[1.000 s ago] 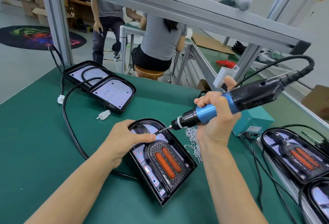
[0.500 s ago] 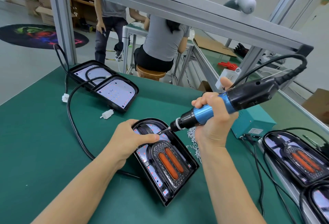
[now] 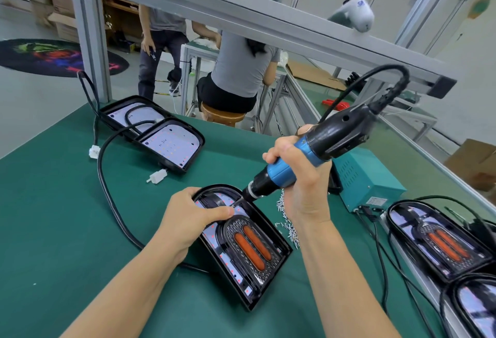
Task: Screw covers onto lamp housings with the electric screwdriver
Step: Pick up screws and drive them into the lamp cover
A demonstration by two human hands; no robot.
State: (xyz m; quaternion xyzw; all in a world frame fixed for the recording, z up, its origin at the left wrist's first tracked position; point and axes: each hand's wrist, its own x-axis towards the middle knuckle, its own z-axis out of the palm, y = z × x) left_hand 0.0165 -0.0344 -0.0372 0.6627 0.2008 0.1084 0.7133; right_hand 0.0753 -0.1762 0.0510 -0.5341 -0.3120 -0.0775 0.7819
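A black lamp housing [image 3: 271,281] lies on the green table in front of me, with a dark cover [image 3: 251,249] carrying two orange strips set inside it. My left hand [image 3: 188,219] grips the housing's rounded far end, thumb lying across the top. My right hand [image 3: 300,184] holds the blue and black electric screwdriver [image 3: 308,155], tilted down to the left. Its bit touches the housing's upper part just beyond my left thumb. A small heap of loose screws [image 3: 288,219] lies to the right of the housing.
Two open housings with white LED boards [image 3: 171,144] lie at the far left, trailing black cables [image 3: 107,176]. A teal power box [image 3: 367,179] stands right of my hand. Finished lamps [image 3: 440,241] line the right edge. An aluminium frame [image 3: 241,12] spans overhead; two people are beyond it.
The screwdriver has tipped more steeply and its bit has come down onto the housing near my left thumb. My left hand holds the same spot.
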